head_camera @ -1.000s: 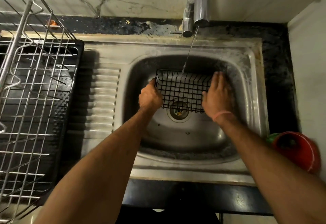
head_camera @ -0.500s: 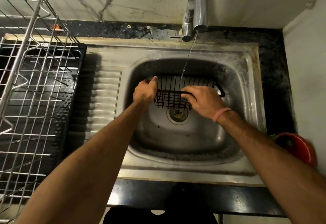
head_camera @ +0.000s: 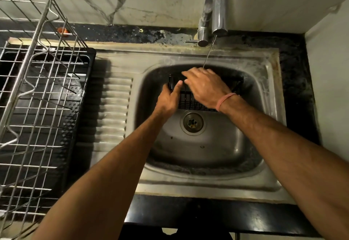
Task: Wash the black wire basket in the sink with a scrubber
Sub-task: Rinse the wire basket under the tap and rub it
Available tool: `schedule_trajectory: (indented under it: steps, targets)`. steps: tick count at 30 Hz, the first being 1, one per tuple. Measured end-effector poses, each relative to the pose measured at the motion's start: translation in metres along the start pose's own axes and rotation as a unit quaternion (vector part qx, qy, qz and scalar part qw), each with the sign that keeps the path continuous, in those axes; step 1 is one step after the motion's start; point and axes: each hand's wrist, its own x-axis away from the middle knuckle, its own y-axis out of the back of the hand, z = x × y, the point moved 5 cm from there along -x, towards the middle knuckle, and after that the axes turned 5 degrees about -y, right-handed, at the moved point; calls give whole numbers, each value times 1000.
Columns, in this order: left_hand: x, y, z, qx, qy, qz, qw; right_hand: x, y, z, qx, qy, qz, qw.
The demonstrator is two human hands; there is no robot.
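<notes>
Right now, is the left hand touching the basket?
Touching. The head view shows the left hand gripping the basket's left end, thumb against the wires.

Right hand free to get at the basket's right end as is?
Probably yes. The right hand lies over the black wire basket; the basket's right end is bare in the sink, while the left hand holds the other end.

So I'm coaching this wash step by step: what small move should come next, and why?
Probably tilt the black wire basket so the thin water stream runs over its mesh. The left hand grips its left end, while the right hand lies across the top with the stream landing at its knuckles. No scrubber is visible.
</notes>
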Motion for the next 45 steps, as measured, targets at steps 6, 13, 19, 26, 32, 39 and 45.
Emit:
schedule_trajectory:
  steps: [6,13,19,26,32,39,45]
  targets:
    - [-15,8,-3,-59,17,-62,996,9,-22,4,34,-19,36,999]
    - [-33,7,-15,-189,77,-75,976,41,-30,6,64,-205,-13,977]
    - [-33,12,-14,-208,89,-72,972,42,-17,-33,89,-147,17,985]
    - [-11,3,-27,-186,92,-79,975,9,-25,-2,64,-95,85,990]
    - [-7,19,-47,-161,-29,-71,984,-5,7,-44,-175,-163,117,964]
    - [1,21,-56,-21,-67,-16,997,27,0,-66,-391,-245,126,878]
    - [5,8,-34,87,-41,-20,995,57,-3,-62,-461,-277,75,840]
